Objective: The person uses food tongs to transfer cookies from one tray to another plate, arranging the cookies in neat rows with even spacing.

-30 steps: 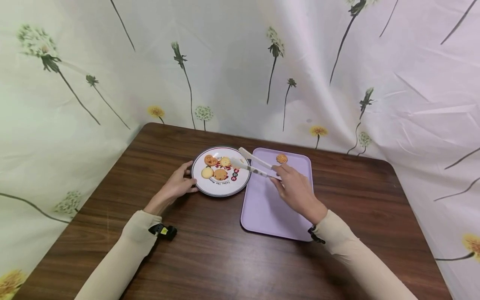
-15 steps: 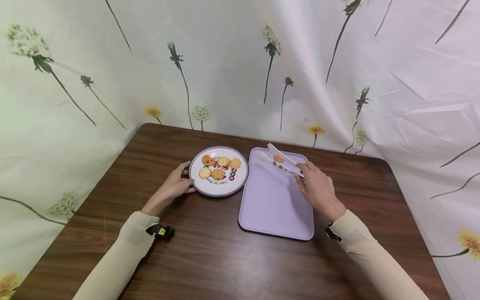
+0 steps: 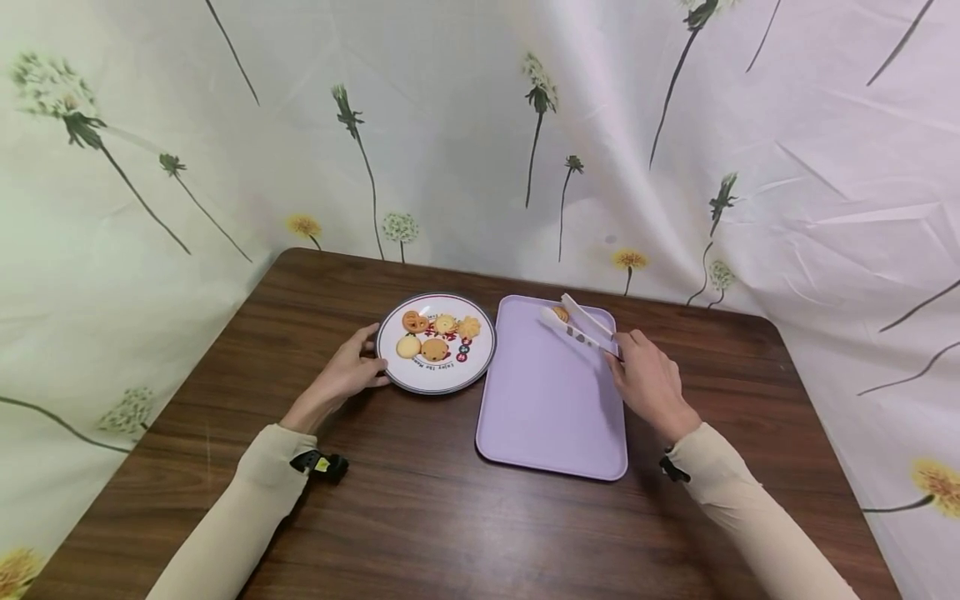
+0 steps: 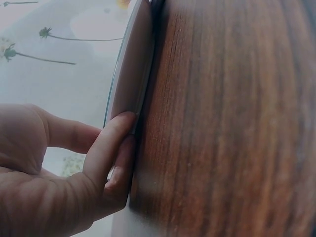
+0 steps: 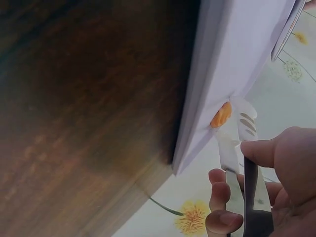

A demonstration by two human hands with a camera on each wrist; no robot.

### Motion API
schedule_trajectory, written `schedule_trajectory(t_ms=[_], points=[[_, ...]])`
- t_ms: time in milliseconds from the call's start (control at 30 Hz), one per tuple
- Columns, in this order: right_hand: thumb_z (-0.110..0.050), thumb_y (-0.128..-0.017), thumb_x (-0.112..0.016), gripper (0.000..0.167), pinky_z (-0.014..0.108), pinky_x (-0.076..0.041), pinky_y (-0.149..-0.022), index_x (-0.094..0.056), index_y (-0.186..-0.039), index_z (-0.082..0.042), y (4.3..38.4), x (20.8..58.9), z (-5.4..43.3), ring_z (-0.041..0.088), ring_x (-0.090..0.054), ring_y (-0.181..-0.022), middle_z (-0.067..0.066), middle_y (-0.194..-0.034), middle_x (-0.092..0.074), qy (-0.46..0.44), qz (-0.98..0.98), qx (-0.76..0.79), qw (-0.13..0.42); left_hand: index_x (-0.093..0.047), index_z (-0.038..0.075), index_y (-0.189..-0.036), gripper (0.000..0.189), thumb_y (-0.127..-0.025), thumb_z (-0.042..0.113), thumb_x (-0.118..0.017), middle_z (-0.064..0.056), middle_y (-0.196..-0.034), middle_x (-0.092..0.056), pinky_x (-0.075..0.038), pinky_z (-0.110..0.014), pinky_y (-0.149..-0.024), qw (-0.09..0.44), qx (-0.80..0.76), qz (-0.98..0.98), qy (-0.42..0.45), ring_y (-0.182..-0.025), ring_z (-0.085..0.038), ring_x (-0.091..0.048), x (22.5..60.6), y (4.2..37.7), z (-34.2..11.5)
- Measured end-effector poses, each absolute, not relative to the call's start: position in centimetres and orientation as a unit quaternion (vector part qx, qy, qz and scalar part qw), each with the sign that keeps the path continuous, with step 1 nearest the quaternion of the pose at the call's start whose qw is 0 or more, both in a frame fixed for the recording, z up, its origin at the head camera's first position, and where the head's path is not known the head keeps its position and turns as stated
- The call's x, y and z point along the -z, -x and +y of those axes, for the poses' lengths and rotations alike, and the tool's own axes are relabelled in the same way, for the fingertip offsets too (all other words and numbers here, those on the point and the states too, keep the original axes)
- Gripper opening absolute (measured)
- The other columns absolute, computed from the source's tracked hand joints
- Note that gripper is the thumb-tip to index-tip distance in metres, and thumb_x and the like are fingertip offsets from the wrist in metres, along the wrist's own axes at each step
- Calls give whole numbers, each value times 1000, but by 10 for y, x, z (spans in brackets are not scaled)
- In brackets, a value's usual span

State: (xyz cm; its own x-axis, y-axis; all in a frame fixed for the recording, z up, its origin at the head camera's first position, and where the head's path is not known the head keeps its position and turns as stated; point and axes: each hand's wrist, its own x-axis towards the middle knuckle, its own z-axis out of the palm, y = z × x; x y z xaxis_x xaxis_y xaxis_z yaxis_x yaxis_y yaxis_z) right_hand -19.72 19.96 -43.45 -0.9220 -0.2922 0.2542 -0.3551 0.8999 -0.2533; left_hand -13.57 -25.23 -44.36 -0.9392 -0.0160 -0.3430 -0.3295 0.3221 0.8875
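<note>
My left hand (image 3: 348,364) holds the left rim of a white plate (image 3: 474,367) printed with red and black. In the left wrist view, the thumb (image 4: 118,126) presses against the plate's outer side (image 4: 136,64). Several cookies lie on the plate, among them a pretzel-shaped one (image 3: 415,322), a plain pale round one (image 3: 408,347) and a flower-shaped one (image 3: 469,327). My right hand (image 3: 649,379) grips white tongs (image 3: 588,339) with slotted tips. Between the tong tips sits a swirled orange-brown cookie (image 5: 220,114), at the far end of the lilac tray (image 3: 551,408).
Plate and tray stand side by side on a dark wooden table (image 3: 420,500), their edges nearly meeting. A curtain (image 3: 450,167) with dandelion prints hangs along the table's back and sides. Each wrist wears a black strap, such as the left one (image 3: 318,463).
The tongs have moved right from over the plate to the tray cookie, and their tips now flank it. The flower-shaped cookie came into sight on the plate. My left hand stays at the rim.
</note>
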Motion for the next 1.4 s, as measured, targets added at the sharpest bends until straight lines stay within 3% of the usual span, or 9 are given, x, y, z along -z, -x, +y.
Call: schedule_trajectory(t_ms=[633, 1033, 1400], points=[[-20, -99, -69, 16, 53, -49, -51, -71, -106, -5, 195, 441, 206, 39, -67, -71, 11, -90, -67, -178, -962, -168, 124, -3, 3, -167, 79, -103, -1, -49, -38, -160, -27, -61, -20, -84, 131, -562, 810, 103, -132, -46, -55, 442, 136, -251], [-17, -99, -71, 18, 51, -49, -50, -73, -113, -6, 192, 441, 208, 35, -67, -70, 9, -94, -70, -180, -960, -163, 140, -2, 4, -168, 79, -104, -1, -48, -38, -161, -26, -62, -24, -88, 132, -566, 807, 104, -135, -49, -54, 442, 134, -251], [-19, -97, -73, 20, 51, -49, -50, -74, -114, -9, 188, 439, 207, 34, -67, -69, 7, -93, -69, -184, -957, -165, 149, -4, 4, -168, 78, -103, 0, -48, -37, -160, -27, -61, -21, -86, 131, -556, 814, 107, -131, -44, -57, 446, 137, -253]])
